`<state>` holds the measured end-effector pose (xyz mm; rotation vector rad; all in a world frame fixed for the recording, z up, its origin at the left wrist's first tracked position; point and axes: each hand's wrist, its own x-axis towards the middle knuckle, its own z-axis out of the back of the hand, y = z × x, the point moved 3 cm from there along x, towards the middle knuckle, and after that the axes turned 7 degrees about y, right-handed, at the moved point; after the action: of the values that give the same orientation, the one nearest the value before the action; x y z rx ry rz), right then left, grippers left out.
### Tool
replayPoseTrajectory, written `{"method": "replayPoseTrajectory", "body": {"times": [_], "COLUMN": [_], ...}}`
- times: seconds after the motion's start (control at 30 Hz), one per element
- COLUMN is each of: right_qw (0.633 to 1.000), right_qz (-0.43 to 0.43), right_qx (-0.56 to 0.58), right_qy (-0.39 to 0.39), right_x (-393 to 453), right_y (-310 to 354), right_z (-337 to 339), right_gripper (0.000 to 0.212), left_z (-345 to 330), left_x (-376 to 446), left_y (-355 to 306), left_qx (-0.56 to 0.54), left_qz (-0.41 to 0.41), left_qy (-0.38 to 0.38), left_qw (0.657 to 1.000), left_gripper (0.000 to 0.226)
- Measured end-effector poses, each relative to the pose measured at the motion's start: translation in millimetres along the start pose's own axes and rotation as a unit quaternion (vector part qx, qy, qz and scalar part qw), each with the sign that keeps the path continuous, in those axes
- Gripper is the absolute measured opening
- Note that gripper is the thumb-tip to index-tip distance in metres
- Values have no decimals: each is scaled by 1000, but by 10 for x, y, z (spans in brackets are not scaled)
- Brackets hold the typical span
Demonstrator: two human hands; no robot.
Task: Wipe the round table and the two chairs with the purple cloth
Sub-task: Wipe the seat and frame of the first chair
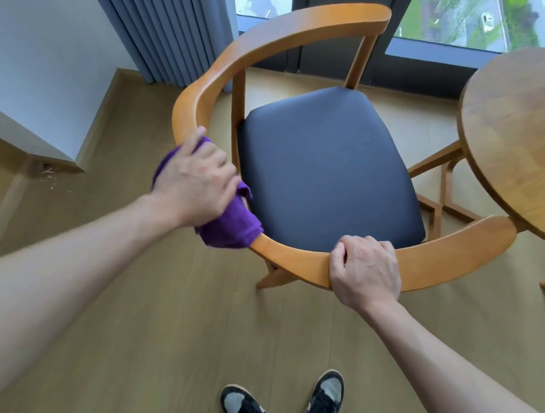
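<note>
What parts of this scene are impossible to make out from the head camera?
- Second chair: out of the frame, not seen.
- Round table: the right edge of the frame cuts it off.
- Purple cloth: partly hidden under the left hand and motion-blurred.
- Chair rail: hidden where the cloth and the gripping right hand cover it.
- Whether any surface is already clean: not visible.

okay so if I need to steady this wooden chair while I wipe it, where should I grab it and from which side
Take the chair by its curved wooden back rail, from behind and above, as the right hand does now: fingers over the top, thumb at the near face. The rail is slim enough for a full grip and leaves the left hand free to press the purple cloth along it.
</note>
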<state>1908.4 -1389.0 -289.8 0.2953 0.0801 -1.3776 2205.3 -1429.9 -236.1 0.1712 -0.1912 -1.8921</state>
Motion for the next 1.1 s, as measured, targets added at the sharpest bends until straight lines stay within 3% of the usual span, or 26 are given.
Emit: {"method": "replayPoseTrajectory", "body": {"times": [0.07, 0.17, 0.3, 0.4, 0.63, 0.83, 0.93, 1.03, 1.1], "right_qw": [1000, 1000, 998, 998, 999, 998, 997, 996, 996], "right_qz": [-1, 1, 9, 17, -10, -34, -42, -53, -60], "right_qx": [-9, -19, -46, -33, 7, 1, -8, -15, -13], "right_qy": [8, 21, 43, 46, 43, 52, 59, 65, 67], "right_x": [-2, -5, 3, 51, 109, 103, 112, 114, 116], "right_y": [1, 18, 51, 163, 413, 435, 434, 446, 461], "right_z": [-5, 11, 51, 50, -77, -54, -61, -62, -44], "right_gripper": [43, 44, 44, 40, 45, 46, 44, 42, 42], "left_z": [14, 14, -99, -141, -125, 53, 87, 96, 44], "left_x": [37, -22, -199, -187, -175, 55, 119, -3, -163], "left_y": [78, -340, -1122, -1264, -861, 200, 405, 177, -159], "left_qx": [-26, -80, -167, -185, -112, -85, -124, -163, -160], "left_qz": [53, 122, 89, 98, -47, -101, -19, 80, 71], "left_qy": [-2, -6, -8, -22, -13, -3, -10, -43, -44], "left_qw": [998, 989, 982, 978, 992, 991, 992, 982, 984], "left_gripper": [42, 36, 27, 26, 31, 32, 32, 24, 21]}}
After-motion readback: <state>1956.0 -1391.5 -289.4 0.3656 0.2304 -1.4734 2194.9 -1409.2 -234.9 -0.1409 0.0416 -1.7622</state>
